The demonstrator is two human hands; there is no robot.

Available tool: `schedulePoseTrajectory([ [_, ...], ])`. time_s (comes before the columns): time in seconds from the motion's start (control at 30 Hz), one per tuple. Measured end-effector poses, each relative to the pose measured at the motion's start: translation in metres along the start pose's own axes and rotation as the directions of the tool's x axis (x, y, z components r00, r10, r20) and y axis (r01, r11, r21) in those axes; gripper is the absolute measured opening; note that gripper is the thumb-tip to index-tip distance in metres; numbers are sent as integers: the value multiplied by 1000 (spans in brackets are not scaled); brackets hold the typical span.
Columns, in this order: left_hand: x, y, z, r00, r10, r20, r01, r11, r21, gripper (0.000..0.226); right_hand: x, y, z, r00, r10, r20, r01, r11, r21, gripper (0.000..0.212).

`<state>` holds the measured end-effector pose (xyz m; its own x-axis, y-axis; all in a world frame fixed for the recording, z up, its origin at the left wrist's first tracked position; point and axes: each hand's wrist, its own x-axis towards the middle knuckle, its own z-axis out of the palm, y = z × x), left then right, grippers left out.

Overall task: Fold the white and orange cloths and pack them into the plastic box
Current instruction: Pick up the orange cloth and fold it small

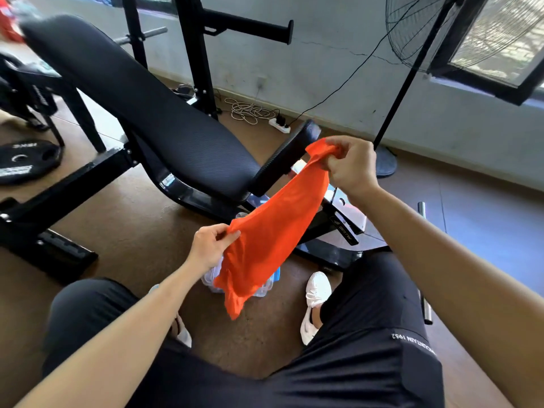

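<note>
An orange cloth [273, 231] hangs stretched between both hands, in the air above the floor. My right hand [351, 166] pinches its upper corner, bunched, near the bench's front pad. My left hand [210, 245] pinches a lower edge, and the rest of the cloth droops down from there. Below the cloth, on the floor between my feet, stands the clear plastic box [265, 288] with blue clips, mostly hidden by the cloth. Something pale shows inside the box; I cannot tell whether it is the white cloth.
A black weight bench [153, 113] slants across the floor ahead, its frame reaching to the box. A weight plate [26, 160] lies at the left. A fan stand [385, 160], a power strip [279, 125] and cables sit by the wall. My knees and white shoes [315, 304] flank the box.
</note>
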<state>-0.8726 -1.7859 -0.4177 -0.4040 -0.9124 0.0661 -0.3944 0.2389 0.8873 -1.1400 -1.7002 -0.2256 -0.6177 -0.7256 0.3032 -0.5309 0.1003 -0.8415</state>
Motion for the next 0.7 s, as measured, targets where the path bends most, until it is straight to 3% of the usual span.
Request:
schedulePoseTrajectory([
  [0.17, -4, -6, -9, 995, -92, -48, 85, 988, -126, 26, 8, 22, -4, 989, 148, 24, -147, 988, -39, 18],
  [0.3, -10, 7, -16, 994, -95, 60, 106, 970, -220, 30, 21, 42, -2, 948, 314, 43, -317, 945, 86, 13],
  [0.37, -10, 13, -20, 992, -68, 102, 92, 963, -252, 37, 24, 46, 3, 926, 355, 125, -374, 906, 198, 20],
  [0.47, -10, 22, -23, 994, -26, 106, 55, 960, -276, 41, 22, 49, 11, 883, 308, 355, -421, 854, 306, 64],
  [0.53, -11, 27, -23, 994, -34, 103, 67, 942, -330, 39, 12, 58, 19, 842, 285, 457, -452, 836, 311, 77],
  [0.7, -12, 38, -18, 992, -57, 112, 95, 924, -371, 19, -60, 99, 62, 772, 412, 483, -510, 856, 85, 57],
])
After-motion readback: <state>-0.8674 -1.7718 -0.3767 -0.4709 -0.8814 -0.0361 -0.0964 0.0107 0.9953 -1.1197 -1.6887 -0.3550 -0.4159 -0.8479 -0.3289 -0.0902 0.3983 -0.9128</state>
